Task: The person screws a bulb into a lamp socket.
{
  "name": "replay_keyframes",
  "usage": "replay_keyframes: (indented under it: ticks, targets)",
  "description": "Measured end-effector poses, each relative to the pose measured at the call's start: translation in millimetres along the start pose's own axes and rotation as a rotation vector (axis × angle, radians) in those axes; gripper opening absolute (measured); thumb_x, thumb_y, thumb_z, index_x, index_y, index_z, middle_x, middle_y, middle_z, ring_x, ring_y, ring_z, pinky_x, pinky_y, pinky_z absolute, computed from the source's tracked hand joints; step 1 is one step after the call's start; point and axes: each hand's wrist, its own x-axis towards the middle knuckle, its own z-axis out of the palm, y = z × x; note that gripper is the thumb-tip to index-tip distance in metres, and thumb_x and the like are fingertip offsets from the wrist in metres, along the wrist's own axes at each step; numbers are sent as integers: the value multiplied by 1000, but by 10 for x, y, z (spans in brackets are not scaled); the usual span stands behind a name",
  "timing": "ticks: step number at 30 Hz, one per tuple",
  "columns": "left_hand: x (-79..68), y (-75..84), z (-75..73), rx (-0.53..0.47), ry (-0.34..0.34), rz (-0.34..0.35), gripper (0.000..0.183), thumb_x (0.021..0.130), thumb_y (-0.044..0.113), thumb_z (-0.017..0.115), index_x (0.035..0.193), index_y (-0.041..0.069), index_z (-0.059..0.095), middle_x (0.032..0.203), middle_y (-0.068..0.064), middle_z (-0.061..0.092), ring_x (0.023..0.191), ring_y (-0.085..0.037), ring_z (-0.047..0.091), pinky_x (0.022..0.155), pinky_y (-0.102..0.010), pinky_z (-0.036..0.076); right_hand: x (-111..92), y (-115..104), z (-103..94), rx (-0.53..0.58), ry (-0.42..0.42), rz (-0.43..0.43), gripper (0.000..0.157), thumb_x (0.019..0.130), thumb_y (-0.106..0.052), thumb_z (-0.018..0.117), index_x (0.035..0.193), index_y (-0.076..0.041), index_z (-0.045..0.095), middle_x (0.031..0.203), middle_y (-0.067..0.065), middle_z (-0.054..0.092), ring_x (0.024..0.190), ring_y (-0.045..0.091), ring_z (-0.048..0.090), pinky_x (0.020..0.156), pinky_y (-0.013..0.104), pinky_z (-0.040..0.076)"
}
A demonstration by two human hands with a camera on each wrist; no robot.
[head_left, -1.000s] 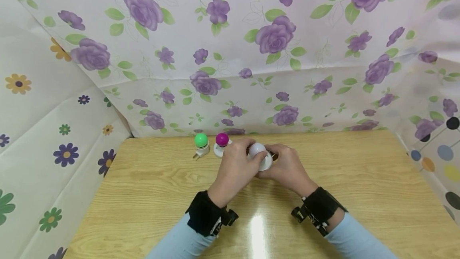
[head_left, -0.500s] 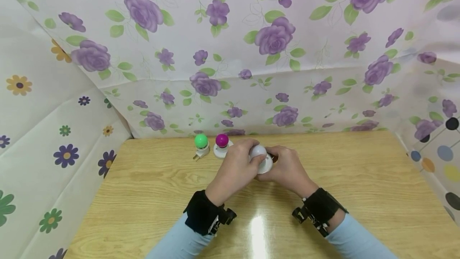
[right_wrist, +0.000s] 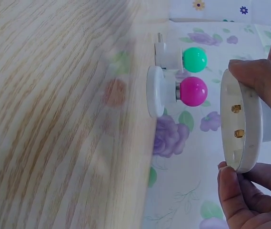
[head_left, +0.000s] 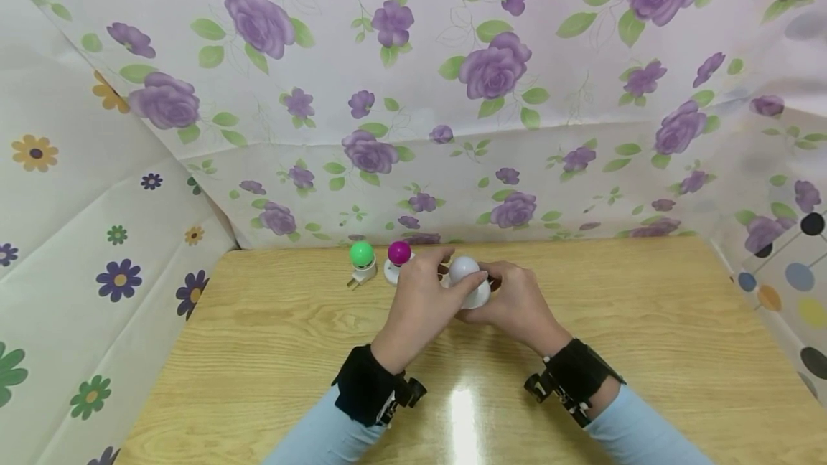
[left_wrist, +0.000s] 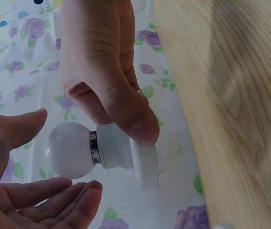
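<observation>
A white round light bulb (left_wrist: pixel 71 150) sits in a white lamp holder (left_wrist: pixel 145 167) with a wide round base, a strip of its metal collar showing between them. My right hand (head_left: pixel 517 303) grips the holder's base by the rim, lifted above the table. Around the bulb my left hand (head_left: pixel 425 296) is spread; in the left wrist view its thumb (left_wrist: pixel 28 128) and fingers (left_wrist: pixel 54 200) stand apart from the glass on either side. The right wrist view shows the hollow underside of the base (right_wrist: pixel 240 121), with two brass terminals (right_wrist: pixel 237 133) inside.
Toward the back of the wooden table (head_left: pixel 271 350) stand a green bulb (head_left: pixel 362 254) in a plug-in socket (head_left: pixel 365 273) and a magenta bulb (head_left: pixel 399 252) in a round white holder (head_left: pixel 391 273). Behind them rises a flowered cloth (head_left: pixel 439 178). The left hand partly covers the magenta bulb's holder.
Half a second ago the left fingers were closed round the white bulb; now they have spread off it. The right hand keeps its grip on the lamp holder, nearly unmoved.
</observation>
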Motion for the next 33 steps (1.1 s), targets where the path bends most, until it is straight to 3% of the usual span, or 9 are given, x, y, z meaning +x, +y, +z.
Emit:
replay_keyframes:
  ticks: [7,14,23,33]
  targets:
    - [-34,-4,28,-22,10,-15,33,80,46,70,94,17,64,85,5,61,72,-4,56,54,-18,47,-8,1,9,-10,-10,-14,61,59,-59,78,108,-25,66,97,-18,60,80,1,55,63,21,49]
    - [-38,0,39,-5,21,4,29,81,39,71,93,14,65,81,5,61,69,-2,55,56,-17,47,-11,-6,8,-9,-12,-17,63,59,-58,79,109,-23,66,97,-15,60,79,2,55,63,20,49]
    - [-20,13,36,29,-16,27,27,84,35,69,93,10,64,83,3,62,71,-1,56,58,-14,46,-16,-7,-15,-3,-32,-15,59,60,-57,78,109,-26,65,96,-14,60,79,2,56,63,21,50]
    - [5,45,3,82,-83,10,27,85,32,67,97,8,63,88,0,62,76,-7,58,60,-16,47,-5,-1,-20,-10,-50,-37,60,62,-52,79,110,-20,65,94,-10,61,78,3,56,63,20,49]
